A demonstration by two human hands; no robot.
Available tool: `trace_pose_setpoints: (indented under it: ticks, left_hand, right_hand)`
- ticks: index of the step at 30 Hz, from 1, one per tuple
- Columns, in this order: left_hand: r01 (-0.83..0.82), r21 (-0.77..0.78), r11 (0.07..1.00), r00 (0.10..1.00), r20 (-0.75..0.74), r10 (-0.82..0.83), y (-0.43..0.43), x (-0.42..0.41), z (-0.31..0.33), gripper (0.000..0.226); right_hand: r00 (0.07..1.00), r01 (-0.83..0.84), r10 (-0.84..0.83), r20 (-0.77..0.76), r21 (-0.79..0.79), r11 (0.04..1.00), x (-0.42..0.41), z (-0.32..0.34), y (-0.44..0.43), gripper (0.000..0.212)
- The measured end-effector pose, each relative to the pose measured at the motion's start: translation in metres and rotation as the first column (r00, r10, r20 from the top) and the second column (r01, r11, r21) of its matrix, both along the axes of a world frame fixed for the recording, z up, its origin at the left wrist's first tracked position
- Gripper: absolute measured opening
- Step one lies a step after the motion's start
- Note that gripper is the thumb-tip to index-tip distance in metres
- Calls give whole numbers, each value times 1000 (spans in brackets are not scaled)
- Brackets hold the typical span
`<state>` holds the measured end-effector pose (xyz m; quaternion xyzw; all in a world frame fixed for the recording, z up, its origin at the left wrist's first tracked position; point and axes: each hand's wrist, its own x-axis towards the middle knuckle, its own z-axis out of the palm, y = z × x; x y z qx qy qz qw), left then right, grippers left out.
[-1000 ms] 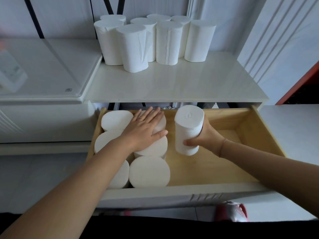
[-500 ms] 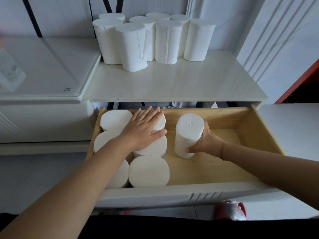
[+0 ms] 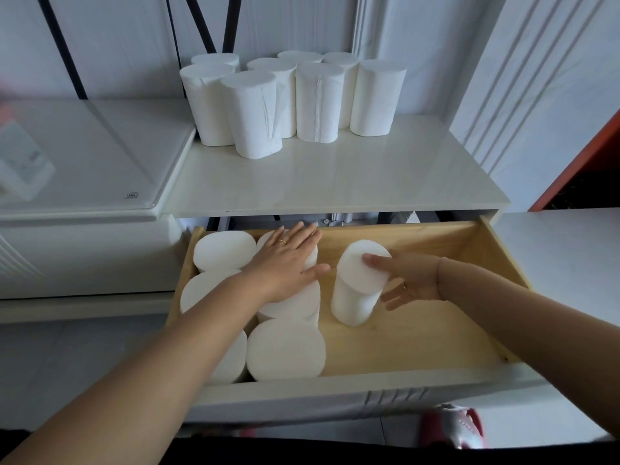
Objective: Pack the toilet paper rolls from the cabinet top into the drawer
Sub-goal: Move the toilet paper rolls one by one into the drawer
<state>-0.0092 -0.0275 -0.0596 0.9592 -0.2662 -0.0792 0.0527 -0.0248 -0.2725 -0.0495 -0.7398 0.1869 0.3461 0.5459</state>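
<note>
Several white toilet paper rolls [image 3: 255, 115] stand in a cluster at the back of the white cabinet top [image 3: 335, 179]. Below it the wooden drawer [image 3: 496, 263] is pulled out. Several packed rolls [image 3: 285, 350] stand on end in its left part. My left hand [image 3: 285, 263] lies flat and open on top of them. One more roll [image 3: 352, 297] stands upright on the drawer floor just right of the packed ones. My right hand [image 3: 412, 280] is beside it with fingers spread, only the thumb resting on the roll's top.
A white appliance with a glass lid [image 3: 84, 156] adjoins the cabinet on the left. The drawer's right half shows bare wood [image 3: 419, 330]. A red and white shoe [image 3: 453, 427] is on the floor below the drawer front. An orange frame [image 3: 577, 162] stands at the right.
My right hand lowered the roll onto the drawer floor beside the packed rolls, then loosened its grip and spread its fingers. My left hand stayed flat on the packed rolls.
</note>
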Motion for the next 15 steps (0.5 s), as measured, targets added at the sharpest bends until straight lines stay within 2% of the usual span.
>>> trace_pose_setpoints:
  ticks: [3,6,10,15]
  left_hand:
    - [-15,-29,999,998,53,16,-4,-3,-5,69]
    - [-24,-45,999,997,75,28,-4,-3,-7,68]
    - [-29,-46,999,996,78,32,-4,-4,-7,66]
    - [-30,-42,999,996,82,33,-4,-5,-7,65]
  right_hand:
    - [973,166,-125,-193,208,964,0,-4,7,78]
    - [923,351,-259,-284,346,870,-3,-12,13,78]
    - [888,459,-385,-253,443,770,-5,-19,26,69]
    - [881,472,-421,-215,442,763,-5,-13,38,62]
